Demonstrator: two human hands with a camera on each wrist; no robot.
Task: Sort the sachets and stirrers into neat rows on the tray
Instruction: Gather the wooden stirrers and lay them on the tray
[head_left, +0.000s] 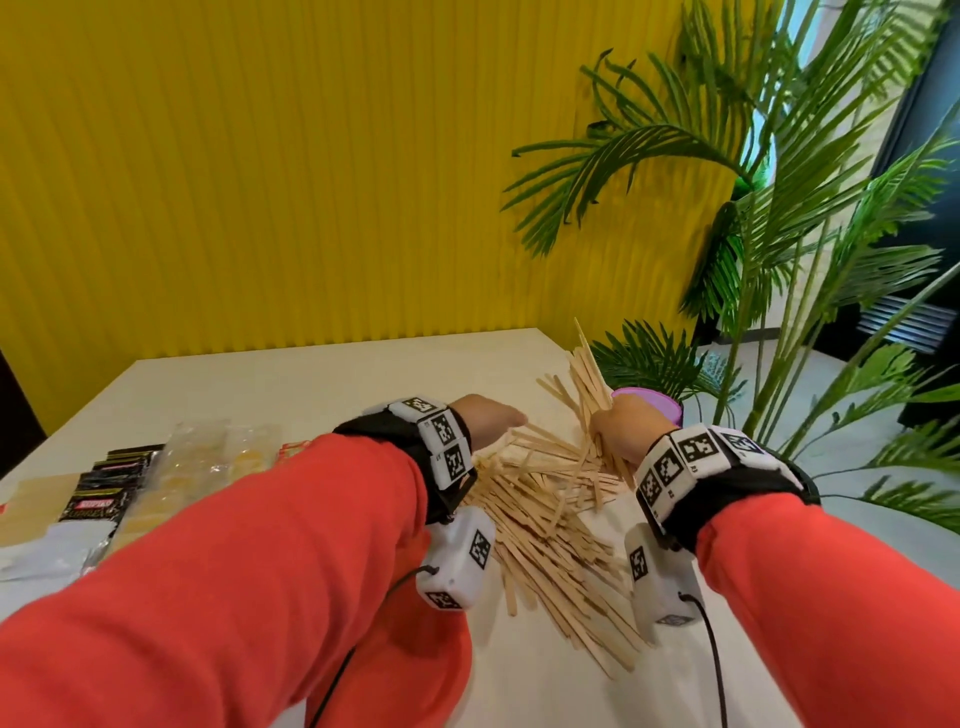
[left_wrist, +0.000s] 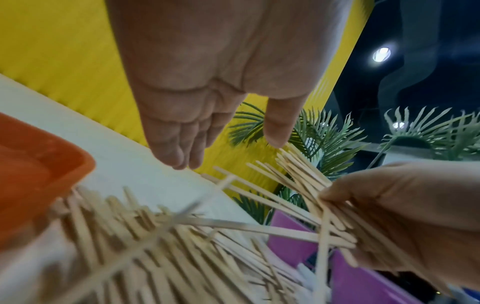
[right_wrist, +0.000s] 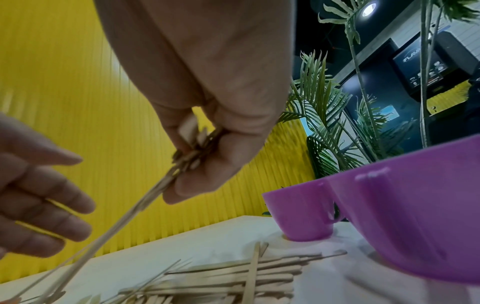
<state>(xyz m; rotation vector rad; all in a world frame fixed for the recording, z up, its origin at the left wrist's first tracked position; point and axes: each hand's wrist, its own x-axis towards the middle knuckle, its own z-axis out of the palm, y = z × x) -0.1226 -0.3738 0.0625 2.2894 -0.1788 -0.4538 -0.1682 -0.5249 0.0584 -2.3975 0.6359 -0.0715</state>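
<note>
Yellow ribbed wall panels (head_left: 291, 182) back a white table (head_left: 322, 374), with a leafy green plant (head_left: 779, 234) standing at the far right. Loose wooden stirrers (head_left: 550, 525) lie in a wide heap on the table between the two red-sleeved arms. The right hand (head_left: 621, 428) has its fingers and thumb curled round a bundle of stirrers (head_left: 589, 374), which fans up and away from the fist. The left hand (head_left: 488, 418) hovers above the heap with its fingers straight and together, holding nothing, its thumb tip near the ends of the held bundle. Sachets (head_left: 156, 483), black ones and clear ones, lie in rows at the near left. An orange tray (left_wrist: 39, 170) sits just left of the heap, some stirrers against its edge. Two purple cups (right_wrist: 389, 205) stand at the right, beside the right hand.
</note>
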